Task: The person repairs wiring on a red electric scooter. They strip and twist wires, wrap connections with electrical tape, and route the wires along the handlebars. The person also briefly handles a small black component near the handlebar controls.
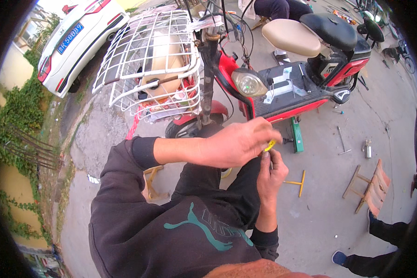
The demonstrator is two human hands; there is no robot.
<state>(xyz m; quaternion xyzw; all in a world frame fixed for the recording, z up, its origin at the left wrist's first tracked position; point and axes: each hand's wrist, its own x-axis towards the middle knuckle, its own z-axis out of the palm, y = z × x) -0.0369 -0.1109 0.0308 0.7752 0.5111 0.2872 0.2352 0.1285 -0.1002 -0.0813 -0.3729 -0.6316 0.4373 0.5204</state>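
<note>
Both hands busy over the lap, just in front of the red electric scooter (282,92). Left hand (234,146) curled shut, fingertips pinching a small yellow piece (269,145); right hand (271,173) closed just below, thumb up against the same piece. Can't tell what the piece is, too small. Looks mid-job: scooter's footboard area opened up, tools lying around, nothing back together yet. Count near the scooter: one white wire basket (148,65) up front, one yellow T-handle wrench (297,183), one small wooden stool (370,187), one white car (78,39) behind.
</note>
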